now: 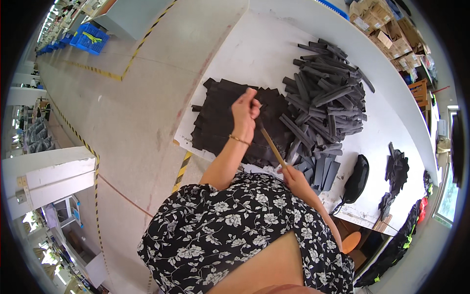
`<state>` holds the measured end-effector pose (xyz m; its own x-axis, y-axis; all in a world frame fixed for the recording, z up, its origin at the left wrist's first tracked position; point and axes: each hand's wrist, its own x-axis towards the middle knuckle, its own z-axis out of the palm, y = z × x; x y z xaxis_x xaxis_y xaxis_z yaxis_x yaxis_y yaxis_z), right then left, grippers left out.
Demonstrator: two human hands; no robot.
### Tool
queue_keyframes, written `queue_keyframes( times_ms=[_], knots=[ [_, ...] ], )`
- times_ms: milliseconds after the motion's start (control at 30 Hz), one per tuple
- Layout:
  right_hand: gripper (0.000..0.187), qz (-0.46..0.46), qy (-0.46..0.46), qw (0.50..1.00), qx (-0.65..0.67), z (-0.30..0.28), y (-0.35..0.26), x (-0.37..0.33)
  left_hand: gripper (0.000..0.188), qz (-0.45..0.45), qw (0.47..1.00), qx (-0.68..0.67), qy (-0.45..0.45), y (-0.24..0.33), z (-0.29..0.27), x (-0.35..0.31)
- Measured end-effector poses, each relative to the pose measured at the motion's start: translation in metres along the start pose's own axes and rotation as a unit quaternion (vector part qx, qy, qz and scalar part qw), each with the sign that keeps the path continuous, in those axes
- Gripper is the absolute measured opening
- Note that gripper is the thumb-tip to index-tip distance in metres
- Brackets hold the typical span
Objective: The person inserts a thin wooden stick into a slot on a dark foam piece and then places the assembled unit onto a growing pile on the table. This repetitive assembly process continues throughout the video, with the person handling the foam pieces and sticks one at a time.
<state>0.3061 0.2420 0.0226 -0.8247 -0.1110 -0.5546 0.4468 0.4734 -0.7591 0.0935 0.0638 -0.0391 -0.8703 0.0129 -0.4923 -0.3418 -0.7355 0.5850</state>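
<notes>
My left hand is over a broad layer of overlapping flat black pieces on the white table. Its fingers are curled in, and whatever they may pinch is too small to tell. In my right hand, at the table's near edge, is a long wooden-handled brush. The dark end of the brush points up and left to just below my left hand and blends with the black layer. To the right of the layer lies a heap of curled dark grey strips. Flatter grey strips lie near my right hand.
The white table has a raised wall along its far right side. A black pouch and a bunch of black scraps lie on its right part. Cardboard boxes stand beyond. A blue crate sits far left, past striped floor tape.
</notes>
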Motion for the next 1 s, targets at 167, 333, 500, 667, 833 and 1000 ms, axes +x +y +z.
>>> queue_keyframes(
  times_ms=[167, 333, 500, 667, 833, 1000],
  knots=[
    [0.019, 0.09, -0.135, 0.987, -0.013, -0.098, -0.008, -0.1, 0.026, 0.157, 0.982, -0.087, 0.054, 0.067, -0.046, 0.063],
    [0.036, -0.111, 0.213, 0.967, 0.088, -0.064, -0.03, 0.005, 0.025, 0.037, 0.991, -0.122, 0.04, 0.016, 0.007, 0.028],
    [0.024, -0.294, 0.221, 0.929, 0.034, -0.027, -0.058, 0.098, 0.023, -0.147, 0.965, -0.208, 0.056, -0.03, 0.01, 0.005],
    [0.009, -0.127, 0.16, 0.967, 0.151, -0.035, -0.047, 0.094, 0.026, -0.079, 0.996, 0.044, -0.012, 0.002, 0.025, -0.028],
    [0.013, -0.29, 0.293, 0.909, -0.066, -0.044, -0.049, 0.09, 0.034, 0.002, 0.813, 0.37, -0.449, -0.02, 0.026, -0.047],
    [0.019, -0.156, 0.434, 0.873, 0.156, -0.094, -0.075, 0.084, 0.024, -0.044, 0.813, 0.405, -0.416, -0.048, 0.022, -0.076]
  ],
)
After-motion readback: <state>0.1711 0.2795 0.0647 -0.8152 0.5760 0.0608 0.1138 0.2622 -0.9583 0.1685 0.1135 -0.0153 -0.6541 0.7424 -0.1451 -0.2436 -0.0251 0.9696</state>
